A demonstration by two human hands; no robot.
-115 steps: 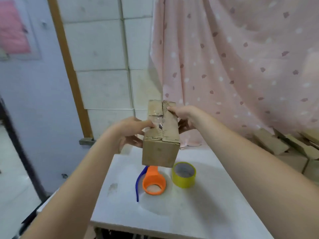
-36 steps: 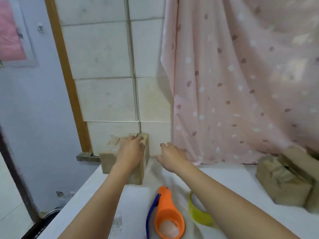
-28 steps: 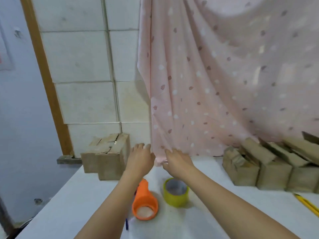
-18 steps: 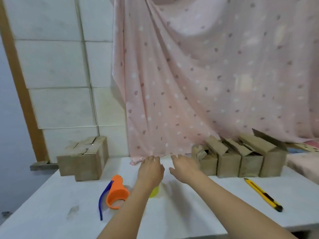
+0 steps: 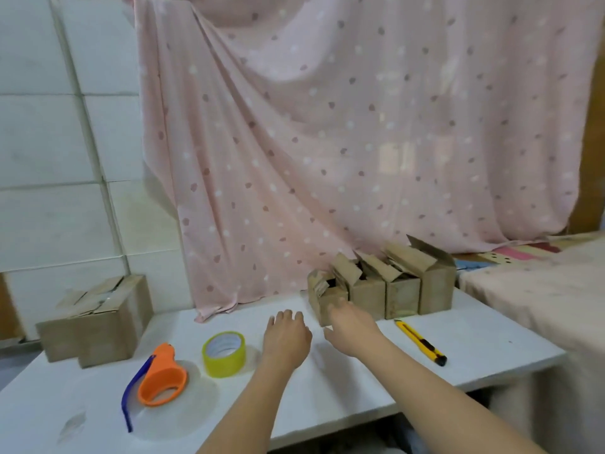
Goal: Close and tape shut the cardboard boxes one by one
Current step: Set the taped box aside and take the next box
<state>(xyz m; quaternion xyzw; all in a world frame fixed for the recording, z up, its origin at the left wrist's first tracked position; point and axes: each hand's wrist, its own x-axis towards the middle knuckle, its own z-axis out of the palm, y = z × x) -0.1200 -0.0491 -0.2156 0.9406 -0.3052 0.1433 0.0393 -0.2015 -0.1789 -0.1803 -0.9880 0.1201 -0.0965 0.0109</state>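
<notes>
Both hands extend over the white table (image 5: 474,352), fingers spread and relaxed, holding nothing. The left hand (image 5: 286,339) hovers near table centre. The right hand (image 5: 352,327) reaches toward 1 o'clock; its fingertips overlap the front of the nearest open box (image 5: 324,294), and contact cannot be confirmed. Four open boxes (image 5: 383,283) stand in a row at 1 o'clock, flaps raised, against the pink curtain (image 5: 327,126). Two closed boxes (image 5: 95,319) sit together at 10 o'clock. A yellow tape roll (image 5: 224,353) lies just left of the left hand; an orange dispenser (image 5: 162,376) lies at 8 o'clock. A yellow knife (image 5: 420,342) lies right of the right hand.
</notes>
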